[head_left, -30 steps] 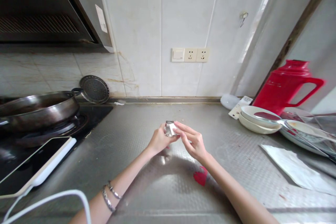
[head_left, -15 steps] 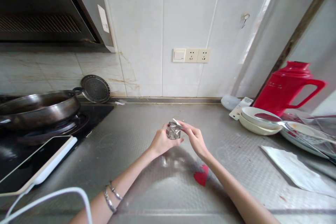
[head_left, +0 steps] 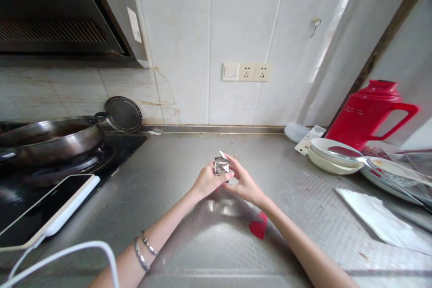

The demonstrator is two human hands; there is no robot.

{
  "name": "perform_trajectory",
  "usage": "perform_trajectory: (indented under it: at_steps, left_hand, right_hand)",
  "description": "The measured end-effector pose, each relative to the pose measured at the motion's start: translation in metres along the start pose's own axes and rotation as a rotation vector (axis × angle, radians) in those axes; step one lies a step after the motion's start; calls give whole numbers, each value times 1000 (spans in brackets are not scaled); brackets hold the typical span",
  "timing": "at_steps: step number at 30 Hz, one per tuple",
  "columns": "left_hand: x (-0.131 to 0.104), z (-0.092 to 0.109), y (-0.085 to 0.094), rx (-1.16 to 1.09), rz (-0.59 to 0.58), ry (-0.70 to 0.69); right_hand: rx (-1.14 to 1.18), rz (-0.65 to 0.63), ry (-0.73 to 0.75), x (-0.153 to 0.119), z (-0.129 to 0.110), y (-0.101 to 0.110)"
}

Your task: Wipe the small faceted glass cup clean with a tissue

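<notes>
Fingers (head_left: pixel 233 162) gripping slvr pkg (head_left: pixel 221 166), nested bowls (head_left: pixel 324 165)

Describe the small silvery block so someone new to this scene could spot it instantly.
Start at the metal counter, below the wall sockets, and find the left hand and right hand close together. The left hand holds the small silvery block. Unlike the metal pan and pale bowls, it is boxy and held, with a white scrap at its top.
</notes>
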State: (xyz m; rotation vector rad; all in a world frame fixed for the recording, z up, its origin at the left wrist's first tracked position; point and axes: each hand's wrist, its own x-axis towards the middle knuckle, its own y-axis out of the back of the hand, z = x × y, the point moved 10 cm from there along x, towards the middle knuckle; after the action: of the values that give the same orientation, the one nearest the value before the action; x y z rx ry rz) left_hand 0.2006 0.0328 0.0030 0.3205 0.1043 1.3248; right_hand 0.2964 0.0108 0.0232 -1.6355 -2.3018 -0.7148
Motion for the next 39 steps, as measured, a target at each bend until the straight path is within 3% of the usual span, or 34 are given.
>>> perform_trajectory:
  at_steps: [3, 8, 10, 14, 18, 27, 33, 39]
  left_hand:
    - [2, -3, -3, -21, -44, -7]
    - [1, -1, -17, -179, -312, -91]
    - [2, -1, -17, -136, -353, -127]
    - [5, -1, -12, 64, -320, -195]
    - [6, 1, -9, 101, -244, -253]
    - [5, 7, 1, 51, -111, -285]
    - [5, 9, 5, 19, -57, -317]
    - [7, 0, 0, -81, -41, -270]
  right_hand:
    - [28, 36, 1, 1, 1, 3]
    - [143, 62, -72, 2, 9, 5]
    - [209, 64, -138, 2, 15, 3]
    - [296, 113, -229, 1, 24, 4]
    - [323, 125, -251, 2, 27, 7]
    - [-59, 112, -166, 1, 13, 14]
    - [-381, 162, 88, -2, -21, 20]
    - [-422, 113, 286, -9, -44, 9]
